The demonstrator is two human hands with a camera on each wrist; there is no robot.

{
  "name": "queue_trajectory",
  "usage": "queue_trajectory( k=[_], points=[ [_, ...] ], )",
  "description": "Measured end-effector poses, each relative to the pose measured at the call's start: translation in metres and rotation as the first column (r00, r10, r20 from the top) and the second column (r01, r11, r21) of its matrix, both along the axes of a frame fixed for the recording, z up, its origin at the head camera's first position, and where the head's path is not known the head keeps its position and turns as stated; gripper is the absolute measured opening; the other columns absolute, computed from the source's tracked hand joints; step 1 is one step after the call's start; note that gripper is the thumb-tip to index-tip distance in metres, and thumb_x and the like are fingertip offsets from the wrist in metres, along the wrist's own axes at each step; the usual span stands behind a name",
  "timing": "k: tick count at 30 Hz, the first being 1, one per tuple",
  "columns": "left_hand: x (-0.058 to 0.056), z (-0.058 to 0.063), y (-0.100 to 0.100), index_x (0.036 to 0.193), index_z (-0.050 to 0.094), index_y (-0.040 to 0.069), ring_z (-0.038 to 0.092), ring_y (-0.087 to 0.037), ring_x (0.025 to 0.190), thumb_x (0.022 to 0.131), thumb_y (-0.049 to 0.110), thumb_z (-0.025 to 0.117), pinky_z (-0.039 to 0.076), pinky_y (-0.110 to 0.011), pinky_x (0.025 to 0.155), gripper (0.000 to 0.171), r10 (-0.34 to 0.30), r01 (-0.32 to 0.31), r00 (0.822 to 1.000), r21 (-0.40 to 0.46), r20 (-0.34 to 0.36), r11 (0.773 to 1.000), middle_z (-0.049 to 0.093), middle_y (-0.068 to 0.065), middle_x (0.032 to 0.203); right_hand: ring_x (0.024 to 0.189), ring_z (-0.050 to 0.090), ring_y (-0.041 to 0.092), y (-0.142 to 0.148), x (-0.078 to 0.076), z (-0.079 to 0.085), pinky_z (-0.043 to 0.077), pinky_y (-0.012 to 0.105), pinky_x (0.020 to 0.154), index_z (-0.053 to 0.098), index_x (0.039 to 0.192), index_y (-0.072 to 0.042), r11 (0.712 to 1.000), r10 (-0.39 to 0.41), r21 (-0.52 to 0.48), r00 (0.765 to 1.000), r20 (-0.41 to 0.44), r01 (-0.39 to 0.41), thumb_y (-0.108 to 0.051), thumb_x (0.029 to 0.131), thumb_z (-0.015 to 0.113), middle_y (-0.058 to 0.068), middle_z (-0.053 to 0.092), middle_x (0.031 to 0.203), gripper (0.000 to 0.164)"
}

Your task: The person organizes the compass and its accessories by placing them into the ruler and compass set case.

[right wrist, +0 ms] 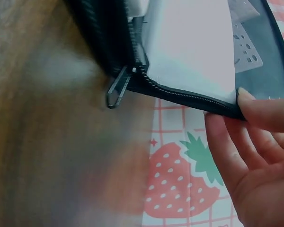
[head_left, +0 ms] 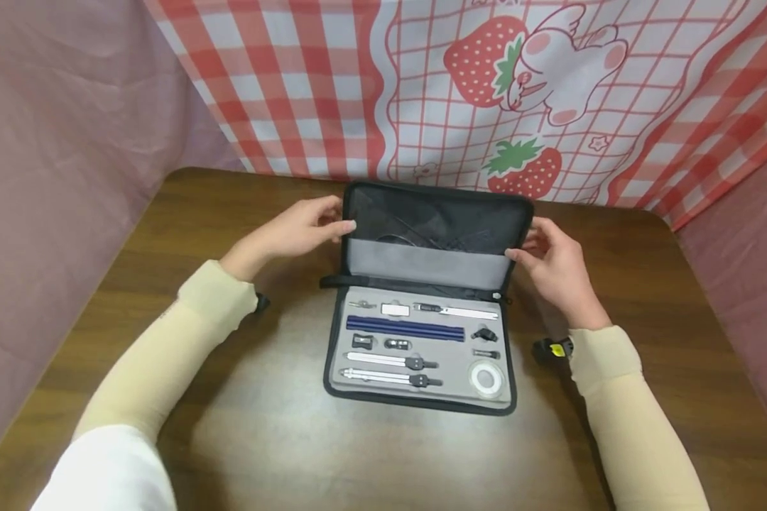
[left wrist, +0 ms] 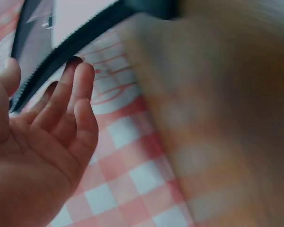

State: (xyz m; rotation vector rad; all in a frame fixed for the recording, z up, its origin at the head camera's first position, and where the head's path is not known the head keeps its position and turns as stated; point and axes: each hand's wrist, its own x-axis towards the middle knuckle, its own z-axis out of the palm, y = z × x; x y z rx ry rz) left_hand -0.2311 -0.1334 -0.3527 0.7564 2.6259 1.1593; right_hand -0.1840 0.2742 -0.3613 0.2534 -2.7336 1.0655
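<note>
A black zippered drawing-set case (head_left: 420, 408) lies unfolded on the table, its lid (head_left: 428, 261) raised at the back. My left hand (head_left: 294, 231) holds the lid's left edge, thumb in front and fingers behind. At the right edge, my right hand (head_left: 556, 266) pinches the lid between thumb and fingers; the zipper pull (right wrist: 117, 90) hangs near the hinge. In the grey tray sit two compasses (head_left: 383, 360), blue pencils (head_left: 405, 328), a sharpener (head_left: 361, 341), a white eraser (head_left: 395, 310) and a white ring-shaped piece (head_left: 486, 379). Behind the lid's pocket shows a clear stencil (right wrist: 248, 52).
The brown wooden table (head_left: 243, 440) extends around the case on both sides and in front. A red-and-white checked cloth with strawberries (head_left: 488, 60) hangs along the table's back edge. Pink cloth (head_left: 70, 142) hangs at the left and right.
</note>
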Motion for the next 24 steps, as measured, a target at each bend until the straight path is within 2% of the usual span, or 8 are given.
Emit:
queue_trajectory(
  k=[4, 7, 9, 11, 13, 15, 18, 24],
  points=[
    [0.012, -0.010, -0.009, 0.116, 0.053, 0.020, 0.057, -0.009, 0.090, 0.084, 0.050, 0.058, 0.046, -0.030, 0.077, 0.044, -0.073, 0.072, 0.997, -0.037, -0.016, 0.997, 0.061, 0.005, 0.101, 0.094, 0.053, 0.013, 0.003, 0.006, 0.008, 0.048, 0.037, 0.082, 0.052, 0.113, -0.020, 0.999, 0.032, 0.008, 0.998, 0.058, -0.032, -0.027, 0.081, 0.067, -0.001, 0.056, 0.099, 0.036],
    [0.021, -0.016, -0.009, 0.115, 0.055, 0.019, 0.057, -0.007, 0.089, 0.082, 0.044, 0.063, 0.046, -0.029, 0.079, 0.043, -0.110, 0.102, 0.993, -0.140, -0.052, 0.985, 0.062, 0.005, 0.100, 0.095, 0.053, 0.013, 0.006, 0.012, 0.013, 0.047, 0.040, 0.082, 0.054, 0.113, -0.026, 0.997, 0.067, 0.021, 0.995, 0.075, -0.068, -0.029, 0.081, 0.068, -0.004, 0.057, 0.099, 0.035],
    [0.027, -0.021, -0.007, 0.108, 0.059, 0.018, 0.058, -0.008, 0.082, 0.081, 0.043, 0.066, 0.046, -0.031, 0.073, 0.038, -0.139, 0.113, 0.987, -0.257, -0.084, 0.960, 0.063, 0.005, 0.092, 0.095, 0.053, 0.012, 0.007, 0.017, 0.014, 0.047, 0.042, 0.082, 0.055, 0.113, -0.029, 0.995, 0.087, 0.037, 0.994, 0.073, -0.090, -0.029, 0.081, 0.068, -0.007, 0.059, 0.100, 0.034],
    [0.032, -0.026, -0.006, 0.099, 0.061, 0.020, 0.056, -0.008, 0.077, 0.080, 0.044, 0.066, 0.046, -0.033, 0.069, 0.032, -0.166, 0.107, 0.978, -0.376, -0.128, 0.920, 0.061, 0.008, 0.086, 0.094, 0.054, 0.011, 0.008, 0.021, 0.014, 0.046, 0.044, 0.083, 0.056, 0.112, -0.031, 0.993, 0.102, 0.054, 0.993, 0.065, -0.106, -0.029, 0.081, 0.068, -0.009, 0.060, 0.101, 0.033],
    [0.036, -0.029, -0.005, 0.092, 0.062, 0.021, 0.055, -0.009, 0.074, 0.079, 0.045, 0.067, 0.046, -0.035, 0.065, 0.027, -0.180, 0.088, 0.970, -0.453, -0.164, 0.887, 0.058, 0.009, 0.082, 0.093, 0.055, 0.010, 0.008, 0.025, 0.014, 0.047, 0.044, 0.083, 0.057, 0.111, -0.031, 0.991, 0.115, 0.064, 0.992, 0.051, -0.118, -0.026, 0.081, 0.068, -0.009, 0.061, 0.101, 0.032],
    [0.038, -0.030, -0.005, 0.085, 0.063, 0.022, 0.052, -0.012, 0.071, 0.078, 0.044, 0.067, 0.044, -0.036, 0.061, 0.024, -0.178, 0.068, 0.966, -0.484, -0.186, 0.872, 0.055, 0.008, 0.078, 0.092, 0.055, 0.009, 0.008, 0.028, 0.013, 0.047, 0.043, 0.082, 0.058, 0.111, -0.029, 0.989, 0.125, 0.073, 0.992, 0.035, -0.128, -0.023, 0.081, 0.068, -0.009, 0.061, 0.101, 0.032],
    [0.040, -0.029, -0.004, 0.079, 0.061, 0.024, 0.050, -0.013, 0.069, 0.079, 0.046, 0.066, 0.042, -0.034, 0.059, 0.022, -0.164, 0.051, 0.968, -0.495, -0.188, 0.867, 0.053, 0.007, 0.074, 0.090, 0.056, 0.007, 0.008, 0.031, 0.011, 0.049, 0.040, 0.080, 0.059, 0.111, -0.027, 0.987, 0.136, 0.084, 0.991, 0.011, -0.136, -0.019, 0.081, 0.068, -0.009, 0.062, 0.101, 0.032],
    [0.039, -0.026, -0.008, 0.080, 0.057, 0.025, 0.050, -0.013, 0.066, 0.081, 0.047, 0.063, 0.040, -0.032, 0.057, 0.023, -0.132, 0.050, 0.983, -0.503, -0.128, 0.863, 0.053, 0.006, 0.072, 0.089, 0.057, 0.008, 0.008, 0.033, 0.010, 0.049, 0.038, 0.078, 0.059, 0.110, -0.025, 0.987, 0.135, 0.087, 0.991, -0.018, -0.133, -0.015, 0.080, 0.069, -0.007, 0.062, 0.101, 0.033]
  ],
)
